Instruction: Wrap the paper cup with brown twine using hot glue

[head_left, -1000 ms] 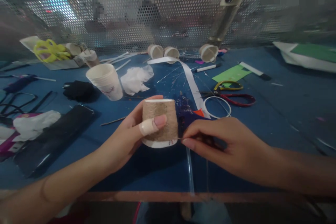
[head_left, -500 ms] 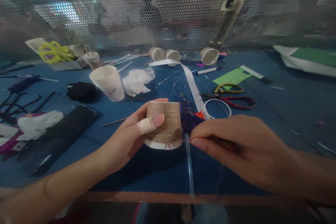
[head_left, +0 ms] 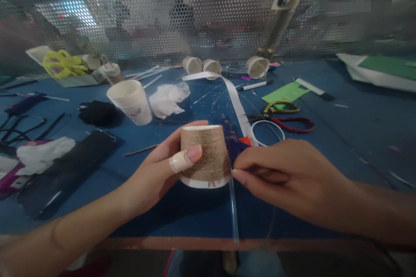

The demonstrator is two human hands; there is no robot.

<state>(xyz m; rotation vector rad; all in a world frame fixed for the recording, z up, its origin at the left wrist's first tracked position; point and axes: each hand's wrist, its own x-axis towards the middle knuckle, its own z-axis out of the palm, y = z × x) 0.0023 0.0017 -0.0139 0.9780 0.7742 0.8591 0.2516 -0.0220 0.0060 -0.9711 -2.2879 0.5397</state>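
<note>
My left hand (head_left: 169, 156), its thumb wrapped in a tan bandage, is closed around a paper cup (head_left: 204, 183) and holds it over the table with the narrower end up. Brown jute twine (head_left: 211, 151) is wound around most of the cup, leaving a white band bare at the lower rim. At the cup's right side my right hand (head_left: 289, 177) pinches the twine's loose end between thumb and fingers. Partly hidden behind cup and hand lies a dark blue glue gun (head_left: 234, 149). A clear glue stick (head_left: 233, 207) runs from it toward the table's front edge.
Scissors (head_left: 289, 123), a white ring (head_left: 255, 136) and white ribbon (head_left: 236, 104) lie beyond my right hand. Stacked paper cups (head_left: 131, 101), crumpled white plastic (head_left: 169, 100) and a black pouch (head_left: 65, 173) are to the left. A perforated metal screen (head_left: 156, 26) rises behind.
The cup has turned and tilted slightly, showing more of its top. My right fingers have come closer to its lower right side. The view has shifted a little.
</note>
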